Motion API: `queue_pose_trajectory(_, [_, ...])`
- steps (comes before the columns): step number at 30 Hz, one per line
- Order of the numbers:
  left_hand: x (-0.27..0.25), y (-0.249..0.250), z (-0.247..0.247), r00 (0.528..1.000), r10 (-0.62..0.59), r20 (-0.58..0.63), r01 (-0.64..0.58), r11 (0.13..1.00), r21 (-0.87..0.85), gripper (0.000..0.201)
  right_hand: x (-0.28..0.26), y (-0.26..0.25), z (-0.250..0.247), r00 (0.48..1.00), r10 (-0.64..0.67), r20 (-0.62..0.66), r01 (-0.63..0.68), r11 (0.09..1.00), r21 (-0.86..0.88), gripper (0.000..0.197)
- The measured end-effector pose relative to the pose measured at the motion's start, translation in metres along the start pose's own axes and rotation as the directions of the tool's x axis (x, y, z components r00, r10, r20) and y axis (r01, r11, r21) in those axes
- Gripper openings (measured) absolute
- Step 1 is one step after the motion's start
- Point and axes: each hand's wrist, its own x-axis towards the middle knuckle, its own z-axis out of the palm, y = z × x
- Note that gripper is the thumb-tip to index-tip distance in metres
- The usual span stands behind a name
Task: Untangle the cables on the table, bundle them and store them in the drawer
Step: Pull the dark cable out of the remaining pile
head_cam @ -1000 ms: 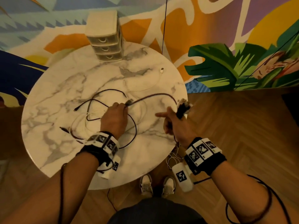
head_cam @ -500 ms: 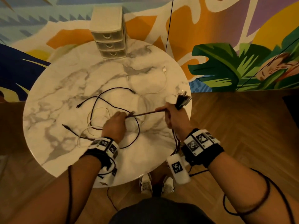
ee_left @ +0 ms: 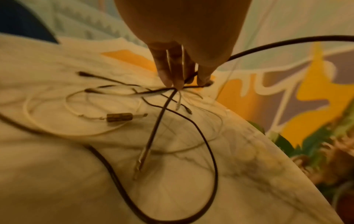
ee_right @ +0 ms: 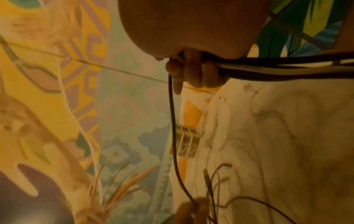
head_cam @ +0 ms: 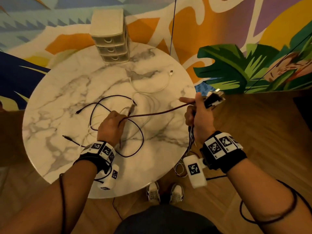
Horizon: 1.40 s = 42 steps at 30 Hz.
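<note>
Table (head_cam: 70,92), round and topped with grey-veined white marble, fills the head view, and the hands above it now sit farther apart than a second ago. The dark braided cable (head_cam: 157,113) between them has been pulled from a slack arch into a nearly straight line. The left hand (head_cam: 110,126) has stayed near the table's middle, fingers curled and pinching that cable where several cords cross. The right hand (head_cam: 199,114) has moved out to the table's right edge; its fingers are wrapped round a bundle of cables (head_cam: 213,99), index finger pointing left, with loose ends hanging below the wrist.

A small cream plastic drawer unit (head_cam: 110,35), three drawers all closed, stands at the table's far edge against a painted mural wall (head_cam: 236,39).

A thin black cable (head_cam: 94,107) lies in loops on the marble, tangled with a white cable (head_cam: 152,90) that curves toward a plug at the far right.

In the left wrist view, blurred, the fingertips (ee_left: 179,81) press the crossing cords; a ribbed plug (ee_left: 119,117) lies nearby. The right wrist view is soft, and how many cords the bundle holds cannot be made out.
</note>
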Motion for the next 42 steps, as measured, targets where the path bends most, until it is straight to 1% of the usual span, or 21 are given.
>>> queue_pose_trajectory(8, [-0.012,0.032,-0.002,0.962,0.273,0.002,-0.272,0.954,0.127,0.031,-0.014,0.036,0.038,0.962,0.133,0.237,-0.062,0.957,-0.283,0.044])
queue_pose_trajectory(11, [-0.012,0.013,-0.006,0.989,0.146,0.001,-0.145,0.978,0.150,0.028,-0.010,0.030,0.036,0.972,0.074,0.221,-0.017,0.968,-0.252,0.045])
queue_pose_trajectory(16, [0.015,-0.003,-0.037,0.978,-0.012,-0.209,0.035,0.994,0.107,0.014,-0.005,0.010,0.010,0.995,-0.030,0.100,0.045,0.987,-0.154,0.045])
queue_pose_trajectory(17, [0.016,0.001,-0.036,0.984,-0.006,-0.176,0.019,0.998,0.068,0.015,-0.005,0.006,0.003,0.996,-0.049,0.080,0.061,0.986,-0.156,0.045])
queue_pose_trajectory(18, [0.012,0.008,-0.032,0.999,-0.007,-0.043,0.008,1.000,0.025,0.015,-0.006,0.003,-0.003,0.996,-0.065,0.067,0.075,0.984,-0.164,0.045])
queue_pose_trajectory(19, [0.004,0.017,-0.026,0.979,-0.011,0.203,0.010,1.000,0.006,0.016,-0.006,-0.001,-0.010,0.996,-0.079,0.052,0.087,0.981,-0.173,0.046])
queue_pose_trajectory(20, [-0.007,0.029,-0.019,0.869,-0.015,0.494,0.004,1.000,0.023,0.018,-0.007,-0.004,-0.015,0.995,-0.092,0.041,0.098,0.978,-0.183,0.046])
queue_pose_trajectory(21, [-0.016,0.042,-0.013,0.679,-0.021,0.734,-0.030,0.998,0.056,0.022,-0.008,-0.008,-0.020,0.994,-0.103,0.029,0.106,0.975,-0.195,0.046])
queue_pose_trajectory(22, [-0.024,0.058,-0.008,0.486,-0.028,0.873,-0.083,0.993,0.078,0.026,-0.010,-0.011,-0.028,0.994,-0.111,0.019,0.112,0.971,-0.211,0.046])
queue_pose_trajectory(23, [-0.028,0.072,-0.004,0.381,-0.022,0.924,-0.154,0.984,0.087,0.030,-0.012,-0.013,-0.032,0.994,-0.112,0.018,0.113,0.967,-0.230,0.046])
queue_pose_trajectory(24, [-0.028,0.088,0.001,0.375,0.014,0.927,-0.227,0.971,0.077,0.033,-0.015,-0.015,-0.039,0.994,-0.111,0.011,0.110,0.963,-0.247,0.046])
queue_pose_trajectory(25, [-0.024,0.104,0.005,0.456,0.081,0.886,-0.250,0.968,0.040,0.037,-0.018,-0.016,-0.044,0.994,-0.108,0.014,0.107,0.959,-0.264,0.045])
queue_pose_trajectory(27, [-0.013,0.146,0.010,0.675,0.198,0.710,-0.159,0.980,-0.123,0.046,-0.026,-0.015,-0.053,0.995,-0.095,0.024,0.098,0.947,-0.305,0.044])
queue_pose_trajectory(28, [-0.007,0.169,0.012,0.746,0.239,0.621,-0.107,0.964,-0.242,0.047,-0.029,-0.015,-0.057,0.996,-0.091,0.025,0.094,0.943,-0.320,0.043])
queue_pose_trajectory(29, [-0.003,0.194,0.015,0.774,0.265,0.575,-0.046,0.930,-0.365,0.041,-0.032,-0.015,-0.063,0.996,-0.093,0.005,0.089,0.941,-0.325,0.041])
queue_pose_trajectory(31, [0.002,0.233,0.023,0.762,0.290,0.579,0.053,0.863,-0.502,0.012,-0.033,-0.019,-0.076,0.992,-0.101,-0.071,0.074,0.949,-0.307,0.039])
queue_pose_trajectory(34, [-0.001,0.260,0.043,0.736,0.301,0.606,0.037,0.877,-0.480,0.014,-0.037,-0.030,-0.115,0.981,-0.114,-0.158,0.057,0.942,-0.330,0.048])
queue_pose_trajectory(37, [-0.009,0.246,0.078,0.728,0.205,0.654,0.057,0.933,-0.355,0.021,-0.043,-0.033,-0.155,0.973,-0.145,-0.181,0.062,0.914,-0.400,0.055])
queue_pose_trajectory(40, [-0.029,0.212,0.118,0.609,0.049,0.792,0.106,0.984,-0.143,0.026,-0.048,-0.034,-0.177,0.967,-0.149,-0.205,0.062,0.923,-0.380,0.055])
queue_pose_trajectory(41, [-0.035,0.204,0.126,0.594,0.000,0.804,0.051,0.998,-0.038,0.026,-0.051,-0.034,-0.181,0.967,-0.155,-0.201,0.071,0.925,-0.374,0.055])
queue_pose_trajectory(42, [-0.040,0.202,0.134,0.616,-0.024,0.787,-0.028,0.998,0.052,0.029,-0.054,-0.035,-0.185,0.967,-0.166,-0.193,0.084,0.924,-0.373,0.055])
